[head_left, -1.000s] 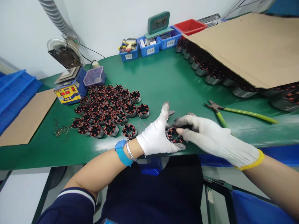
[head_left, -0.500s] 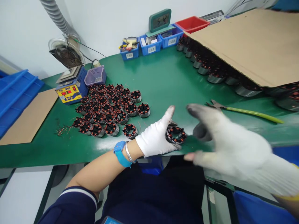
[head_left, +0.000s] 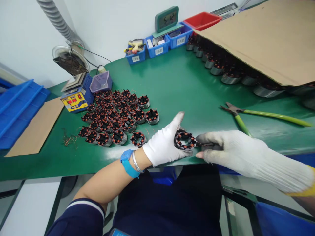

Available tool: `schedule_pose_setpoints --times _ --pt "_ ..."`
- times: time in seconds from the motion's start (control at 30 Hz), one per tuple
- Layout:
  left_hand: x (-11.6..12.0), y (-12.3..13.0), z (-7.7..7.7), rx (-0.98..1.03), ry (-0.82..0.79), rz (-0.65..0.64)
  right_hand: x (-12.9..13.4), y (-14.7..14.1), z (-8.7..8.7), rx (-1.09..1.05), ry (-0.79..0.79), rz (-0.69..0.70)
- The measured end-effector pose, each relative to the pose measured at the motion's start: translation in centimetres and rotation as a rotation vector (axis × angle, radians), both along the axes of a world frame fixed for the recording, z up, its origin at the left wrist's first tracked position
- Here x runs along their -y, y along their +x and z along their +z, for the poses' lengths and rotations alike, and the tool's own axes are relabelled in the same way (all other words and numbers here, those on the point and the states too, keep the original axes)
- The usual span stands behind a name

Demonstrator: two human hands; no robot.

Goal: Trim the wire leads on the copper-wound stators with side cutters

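A ring-shaped copper-wound coil [head_left: 185, 141] rests near the front edge of the green table. My left hand [head_left: 165, 143], in a white glove, is wrapped round its left side, thumb up. At the coil's right side is my right hand [head_left: 228, 147], gloved, with darkened fingertips closed near the rim; what they pinch, if anything, is too small to make out. Pliers [head_left: 265, 115] with green handles lie spread behind my right hand. Several similar coils [head_left: 115, 114] stand grouped to the left.
A yellow-and-blue device [head_left: 76, 98] and a purple tray [head_left: 100, 82] stand at the back left. Blue bins [head_left: 157, 49], a red bin [head_left: 203, 21] and a clock [head_left: 166, 19] line the back. Cardboard [head_left: 265, 39] covers more coils at the right. Wire scraps [head_left: 69, 140] lie left.
My right hand has moved in to the coil's right side and its fingers have closed together. The view has shifted slightly, and more of the pliers shows. My left hand keeps its hold.
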State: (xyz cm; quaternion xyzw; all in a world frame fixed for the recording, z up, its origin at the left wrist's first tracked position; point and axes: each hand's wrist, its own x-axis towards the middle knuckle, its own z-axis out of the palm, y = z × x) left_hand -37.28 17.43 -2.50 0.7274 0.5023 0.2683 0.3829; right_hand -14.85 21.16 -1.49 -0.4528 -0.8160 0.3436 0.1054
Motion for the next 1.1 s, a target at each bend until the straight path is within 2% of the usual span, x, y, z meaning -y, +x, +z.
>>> schedule_pose_setpoints --times 0.37,0.6,0.73,0.9,1.1 --pt "0.2 0.4 -0.1 -0.096 0.058 0.051 -0.1 -0.9 0.7 -0.028 -0.084 -0.058" --pt "0.6 1.1 -0.8 0.007 0.12 0.102 0.1 -1.2 1.0 -0.049 -0.089 -0.069" --pt "0.3 1.3 -0.3 -0.085 0.205 0.095 0.1 -1.4 1.0 -0.067 -0.112 -0.128" --pt "0.2 1.6 0.3 -0.212 0.276 0.07 0.4 -1.6 1.0 -0.056 -0.153 -0.137" --pt "0.6 2.4 0.0 -0.366 0.289 0.08 0.6 -1.8 1.5 -0.073 -0.161 -0.137"
